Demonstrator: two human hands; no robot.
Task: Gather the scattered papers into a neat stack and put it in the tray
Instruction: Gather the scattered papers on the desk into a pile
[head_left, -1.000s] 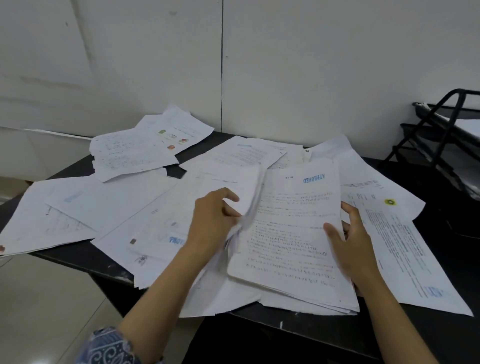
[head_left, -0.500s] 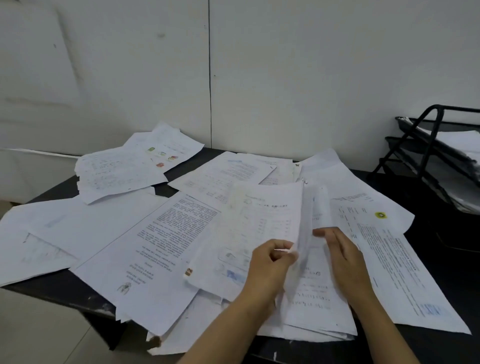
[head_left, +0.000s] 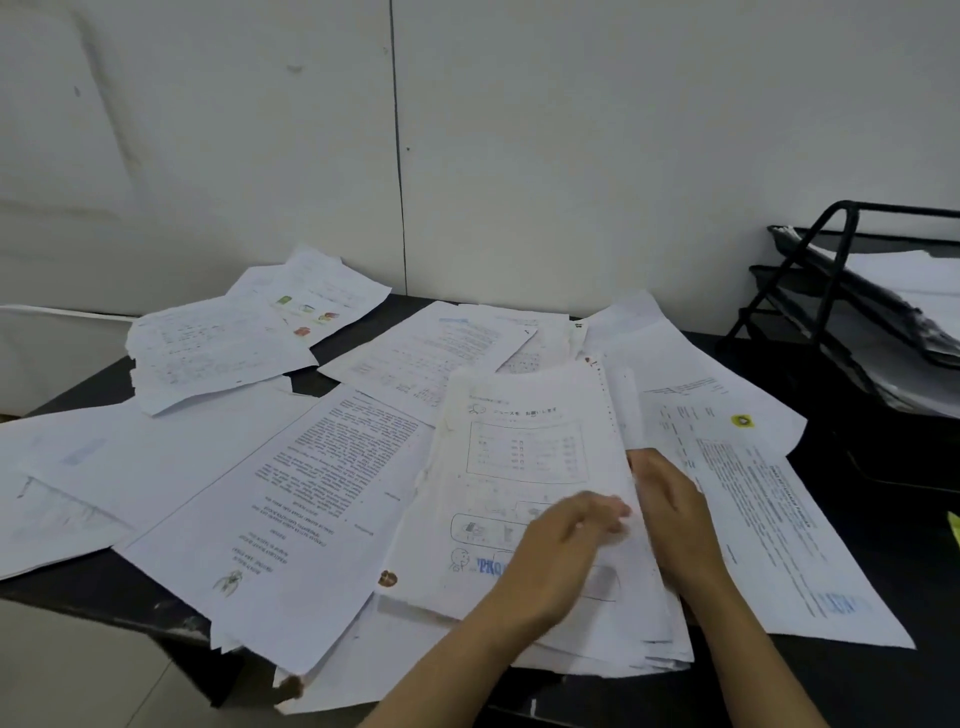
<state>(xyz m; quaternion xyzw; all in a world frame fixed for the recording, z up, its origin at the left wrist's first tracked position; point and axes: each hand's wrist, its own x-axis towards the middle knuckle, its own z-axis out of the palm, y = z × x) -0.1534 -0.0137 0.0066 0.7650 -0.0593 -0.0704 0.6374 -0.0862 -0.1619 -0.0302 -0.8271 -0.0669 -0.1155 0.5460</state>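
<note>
A thick stack of papers (head_left: 524, 457) lies on the black table (head_left: 883, 597) in front of me, its top sheet printed with a table and small drawings. My left hand (head_left: 566, 551) lies blurred over the stack's near right part, fingers curled at the sheet's right edge. My right hand (head_left: 670, 514) holds that same right edge from the side. Loose sheets are spread around: a text page (head_left: 311, 493) to the left, a long form (head_left: 753, 509) to the right, more at the back (head_left: 431, 353). The black wire tray (head_left: 831, 260) stands far right.
The tiered tray holds papers on its shelves. More sheets lie at the back left (head_left: 208, 353) and overhang the table's left edge (head_left: 62, 493). A white wall runs close behind. A yellow-green scrap (head_left: 953, 525) shows at the right border.
My left hand swept a bundle of sheets from the left over onto the pile at the centre right, uncovering the text page. My right hand stayed at the pile's right edge.
</note>
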